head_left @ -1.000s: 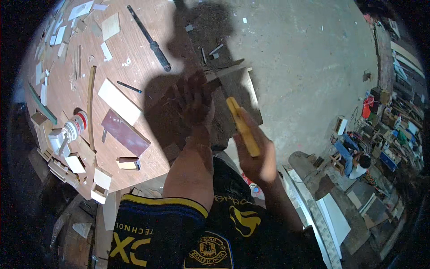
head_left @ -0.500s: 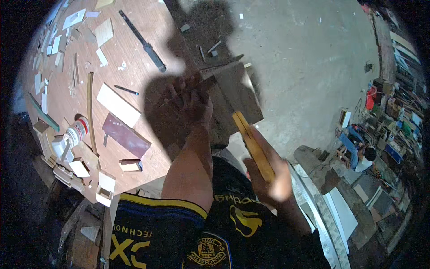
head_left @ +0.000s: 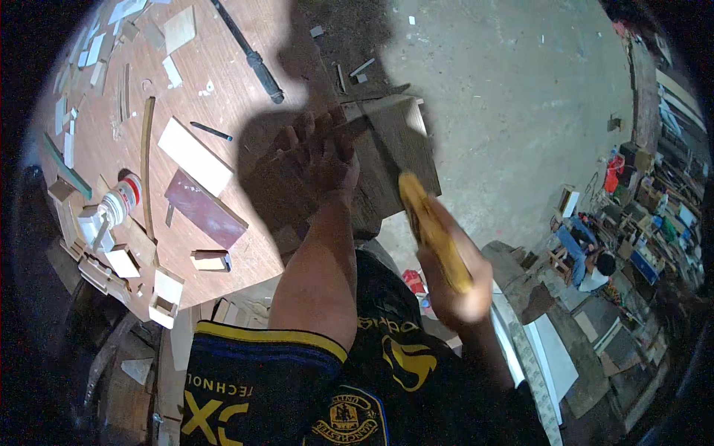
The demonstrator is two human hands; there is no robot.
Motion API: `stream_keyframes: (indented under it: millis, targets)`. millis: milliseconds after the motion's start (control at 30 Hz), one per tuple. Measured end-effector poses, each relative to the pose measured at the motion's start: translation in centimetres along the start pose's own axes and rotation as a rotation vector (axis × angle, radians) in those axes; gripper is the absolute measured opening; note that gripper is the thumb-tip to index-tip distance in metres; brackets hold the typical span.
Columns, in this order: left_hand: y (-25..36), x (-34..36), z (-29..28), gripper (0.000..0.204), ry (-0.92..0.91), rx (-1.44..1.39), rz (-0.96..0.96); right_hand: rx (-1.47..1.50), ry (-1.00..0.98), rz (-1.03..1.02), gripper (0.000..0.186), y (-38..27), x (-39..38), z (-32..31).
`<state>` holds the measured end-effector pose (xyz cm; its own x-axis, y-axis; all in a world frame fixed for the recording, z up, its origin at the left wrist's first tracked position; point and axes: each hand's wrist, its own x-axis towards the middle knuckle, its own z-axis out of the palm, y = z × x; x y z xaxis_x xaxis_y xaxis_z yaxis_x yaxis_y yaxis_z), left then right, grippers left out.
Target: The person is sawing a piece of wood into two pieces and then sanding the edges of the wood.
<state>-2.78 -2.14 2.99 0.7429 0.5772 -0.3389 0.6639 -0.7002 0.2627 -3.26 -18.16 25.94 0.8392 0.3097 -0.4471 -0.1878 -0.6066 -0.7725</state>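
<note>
**Hands apart**

Left hand (head_left: 331, 160), palm down with fingers spread, is nearer the flat brown wooden board (head_left: 421, 156), immediately to its right; contact cannot be confirmed. Right hand (head_left: 476, 271) clamps the yellow-handled, dark-bladed saw (head_left: 418, 199), long axis running forward-left over the board.

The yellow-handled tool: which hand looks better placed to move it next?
Probably the right hand: it grips the yellow-handled tool, while the left hand lies to the left, not holding it.

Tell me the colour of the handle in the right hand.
The handle in the right hand is yellow-orange, best seen in the head view.
</note>
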Motion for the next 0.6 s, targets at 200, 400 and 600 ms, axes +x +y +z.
stream_keyframes:
  millis: [200, 400, 600]
  targets:
    - [-1.5, -1.1, 3.8, 0.049, 0.300, 0.034, 0.127, -0.014, -0.011, 0.008, 0.054, 1.1, 0.5, 1.5]
    - [0.1, -0.9, 2.2, 0.050, 0.311, -0.002, 0.150, 0.072, 0.013, 0.087, 0.049, 0.3, 1.2, 0.3]
    - [-1.5, -1.1, 3.9, 0.048, 0.355, 0.070, 0.152, -0.071, -0.097, 0.200, 0.051, -3.0, 0.6, 1.0]
